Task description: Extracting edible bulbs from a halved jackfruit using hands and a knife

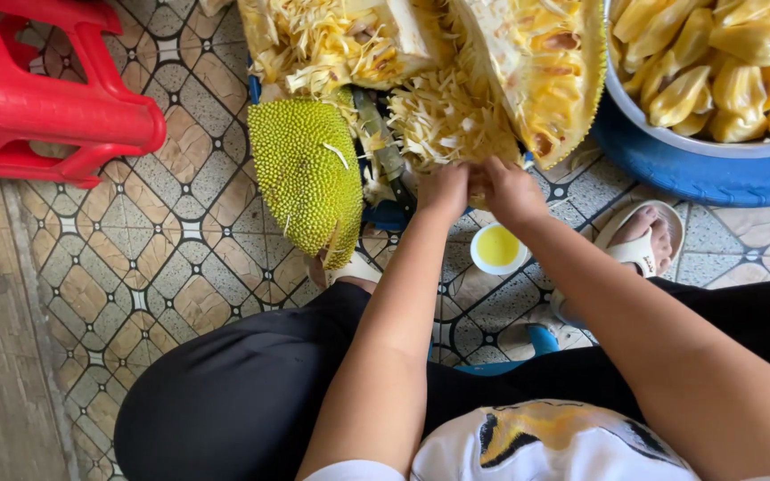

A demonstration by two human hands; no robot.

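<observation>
Hands, two: left hand (443, 189), right hand (508, 189), both pinching jackfruit fibres (443, 120), one small bowl (498, 248).

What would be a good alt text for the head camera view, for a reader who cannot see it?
A seated person's left hand and right hand meet at the stringy flesh of a cut-open jackfruit on a tiled floor. A bowl of yellow pods stands at upper right, a red stool at upper left.
</observation>
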